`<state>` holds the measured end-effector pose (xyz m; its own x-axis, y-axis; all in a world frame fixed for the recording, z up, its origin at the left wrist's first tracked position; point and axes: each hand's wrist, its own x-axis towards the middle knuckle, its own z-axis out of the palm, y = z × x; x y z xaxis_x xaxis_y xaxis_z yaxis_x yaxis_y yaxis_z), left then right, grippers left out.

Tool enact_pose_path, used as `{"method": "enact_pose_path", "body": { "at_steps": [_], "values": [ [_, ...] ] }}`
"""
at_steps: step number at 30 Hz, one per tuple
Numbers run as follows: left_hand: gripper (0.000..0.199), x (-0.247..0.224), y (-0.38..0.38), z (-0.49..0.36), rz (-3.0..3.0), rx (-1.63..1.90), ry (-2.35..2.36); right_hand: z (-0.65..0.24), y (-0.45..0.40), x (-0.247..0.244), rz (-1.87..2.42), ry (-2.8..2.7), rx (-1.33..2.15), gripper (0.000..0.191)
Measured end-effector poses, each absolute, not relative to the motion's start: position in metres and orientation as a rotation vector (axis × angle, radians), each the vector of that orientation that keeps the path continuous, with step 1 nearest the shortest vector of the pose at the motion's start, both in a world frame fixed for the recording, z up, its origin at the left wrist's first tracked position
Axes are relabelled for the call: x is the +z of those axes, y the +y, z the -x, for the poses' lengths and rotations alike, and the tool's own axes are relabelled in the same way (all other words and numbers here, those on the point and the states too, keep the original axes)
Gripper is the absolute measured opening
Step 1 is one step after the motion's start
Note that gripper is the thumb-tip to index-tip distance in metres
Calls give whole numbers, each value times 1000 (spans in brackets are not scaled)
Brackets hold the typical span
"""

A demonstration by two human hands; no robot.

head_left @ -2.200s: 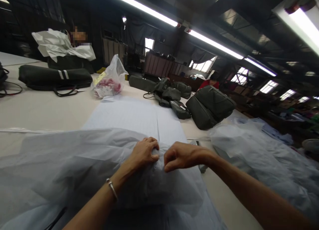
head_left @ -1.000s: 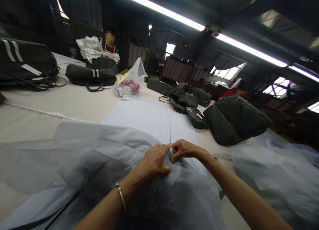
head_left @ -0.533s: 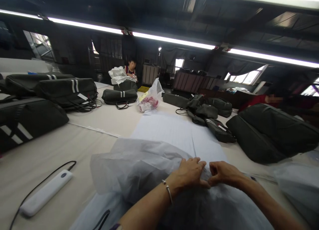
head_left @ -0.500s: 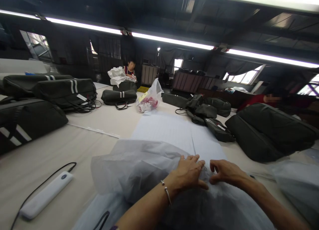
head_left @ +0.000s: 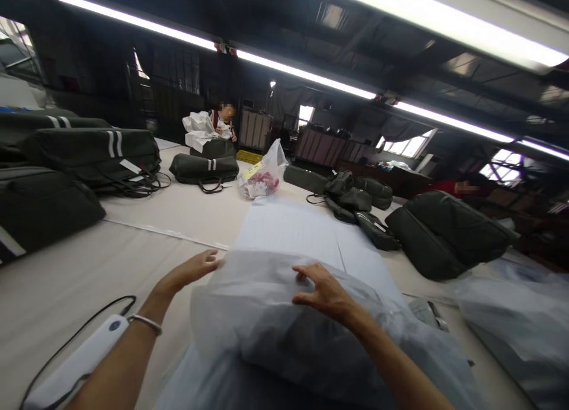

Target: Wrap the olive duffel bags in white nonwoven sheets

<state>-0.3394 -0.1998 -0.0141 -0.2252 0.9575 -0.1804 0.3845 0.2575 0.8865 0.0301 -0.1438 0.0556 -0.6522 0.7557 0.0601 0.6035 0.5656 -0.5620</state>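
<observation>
A translucent plastic bag (head_left: 258, 291) with something dark inside lies in front of me, over white paper sheets (head_left: 288, 226). My left hand (head_left: 195, 269) is just past the bag's far left corner, fingers stretched out, holding nothing that I can see; whether the fingertips touch the plastic I cannot tell. Over the middle of the bag is my right hand (head_left: 322, 291), thumb and forefinger apart, with nothing between them. The dark shape under the plastic is too veiled to name.
Dark green bags with white stripes (head_left: 89, 155) stand at the left, and more dark bags (head_left: 448, 232) at the right. A white power bank (head_left: 75, 362) with a black cable lies near my left forearm. A clear bag of red items (head_left: 264, 176) stands farther back. Two people are beyond the table.
My hands have parted: the left moved from the bag's middle to its far left corner, the right shifted left over the bag. The view turned slightly right, and a small metallic object shows at the right.
</observation>
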Motion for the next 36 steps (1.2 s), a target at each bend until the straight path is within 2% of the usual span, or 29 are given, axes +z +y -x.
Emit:
{"method": "enact_pose_path", "body": {
  "at_steps": [4,8,11,14,19,25,28,33,35,36],
  "values": [
    [75,-47,-214,302,-984,1045,1416,-9,-148,63,1321,-2533,879,65],
    [62,-49,-228,276,-899,1158,1306,2,-158,78,1423,-2521,1238,32],
    [68,-44,-243,281,-752,1349,1095,12,-167,85,1343,-2412,1412,19],
    [74,-44,-253,288,-702,1398,893,23,-176,87,1257,-2421,1314,14],
    [46,-68,-253,278,-734,1211,1042,34,-188,85,1078,-2551,1003,13],
    [44,-108,-269,259,-614,1384,1211,26,-164,65,892,-2509,492,22],
    [52,-118,-285,248,-739,1399,1309,21,-137,44,873,-2554,296,26],
    [89,-122,-305,235,-1032,1673,1426,19,-112,12,1006,-2503,288,21],
    [91,-118,-305,234,-1316,1633,1525,20,-112,7,1032,-2490,341,18],
    [86,-114,-302,233,-1422,1599,1569,20,-112,6,1039,-2488,366,18]
  ]
}}
